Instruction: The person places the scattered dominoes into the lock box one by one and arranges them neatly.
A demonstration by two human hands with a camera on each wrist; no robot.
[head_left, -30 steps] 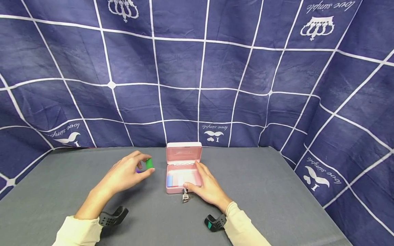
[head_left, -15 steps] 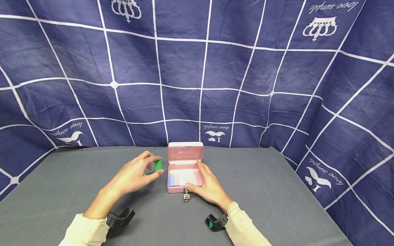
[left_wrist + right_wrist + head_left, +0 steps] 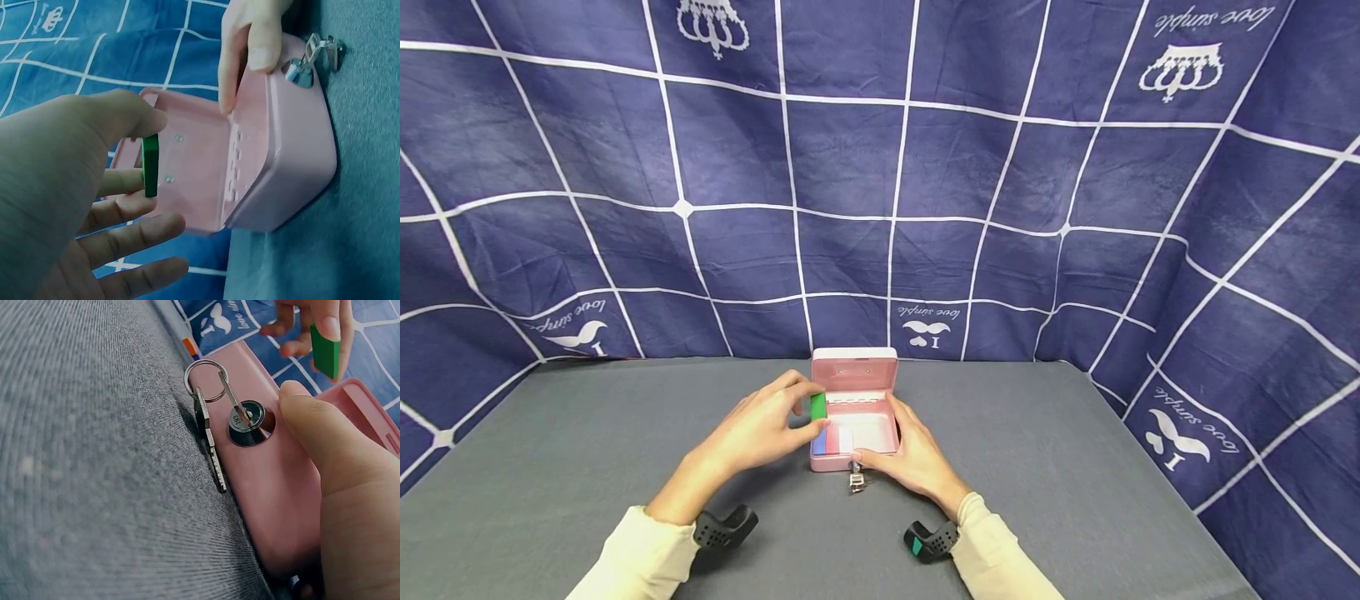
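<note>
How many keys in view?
2: one key in the lock of the pink box, a second key hanging from the ring. Others may be hidden.

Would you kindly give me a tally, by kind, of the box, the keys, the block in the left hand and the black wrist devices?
Pink box: 1
Keys: 2 (hanging key, key in the lock)
Green block, held by the left hand: 1
Black wrist devices: 2
Total: 6
</note>
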